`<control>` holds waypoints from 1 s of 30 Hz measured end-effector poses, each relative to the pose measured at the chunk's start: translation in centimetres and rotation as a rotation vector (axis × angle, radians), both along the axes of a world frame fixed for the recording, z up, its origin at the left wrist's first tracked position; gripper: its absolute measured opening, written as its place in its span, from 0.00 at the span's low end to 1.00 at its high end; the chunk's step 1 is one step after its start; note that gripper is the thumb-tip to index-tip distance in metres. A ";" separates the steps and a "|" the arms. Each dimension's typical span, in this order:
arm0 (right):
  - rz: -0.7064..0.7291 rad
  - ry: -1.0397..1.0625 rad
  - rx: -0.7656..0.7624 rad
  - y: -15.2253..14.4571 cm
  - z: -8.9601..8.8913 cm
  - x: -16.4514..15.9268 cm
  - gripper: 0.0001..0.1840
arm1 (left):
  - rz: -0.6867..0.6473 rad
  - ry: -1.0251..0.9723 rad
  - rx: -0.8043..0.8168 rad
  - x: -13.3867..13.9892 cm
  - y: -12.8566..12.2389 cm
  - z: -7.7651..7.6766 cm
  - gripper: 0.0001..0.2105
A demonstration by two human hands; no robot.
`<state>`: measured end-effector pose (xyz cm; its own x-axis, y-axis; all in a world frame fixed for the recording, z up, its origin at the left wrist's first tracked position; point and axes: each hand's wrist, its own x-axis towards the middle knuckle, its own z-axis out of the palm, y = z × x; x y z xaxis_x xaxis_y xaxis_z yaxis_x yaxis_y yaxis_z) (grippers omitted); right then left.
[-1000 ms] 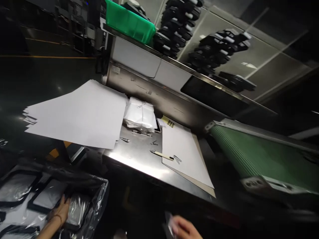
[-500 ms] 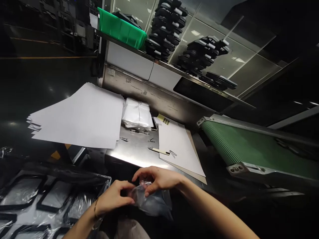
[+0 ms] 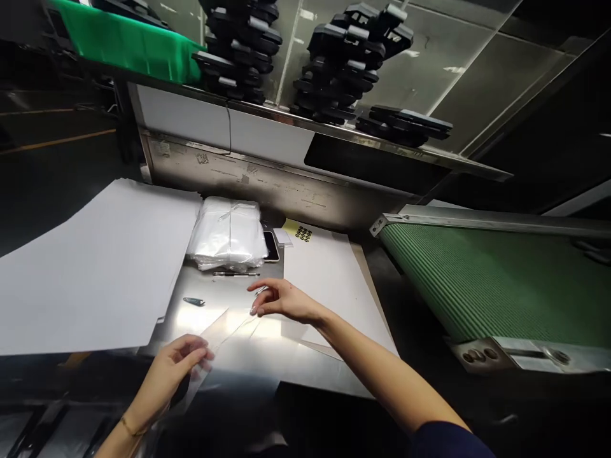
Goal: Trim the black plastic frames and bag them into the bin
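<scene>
2 hands spread clear film over steel bench.

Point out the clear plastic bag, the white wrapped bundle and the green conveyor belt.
clear plastic bag (image 3: 229, 327), head view, its flat middle.
white wrapped bundle (image 3: 228, 234), head view, top face.
green conveyor belt (image 3: 487, 280), head view, ribbed surface.
</scene>
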<state>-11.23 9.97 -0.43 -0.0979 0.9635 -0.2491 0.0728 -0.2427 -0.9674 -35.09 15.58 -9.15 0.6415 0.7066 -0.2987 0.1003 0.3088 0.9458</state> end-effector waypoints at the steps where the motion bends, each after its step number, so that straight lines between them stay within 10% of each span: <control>1: -0.005 0.012 0.011 0.0 -0.1 0.9 0.23 | 0.007 0.024 0.014 0.8 0.2 0.2 0.07; 14: 0.093 -0.102 0.152 2.1 -1.4 5.6 0.21 | 0.048 0.182 0.131 5.8 2.1 1.1 0.03; 22: -0.005 -0.722 0.404 5.8 -2.2 7.5 0.07 | 0.117 0.138 -0.042 9.9 3.0 2.9 0.08; 30: -0.165 -1.209 0.500 15.3 -2.9 11.9 0.10 | 0.265 0.179 0.150 19.4 11.3 3.1 0.08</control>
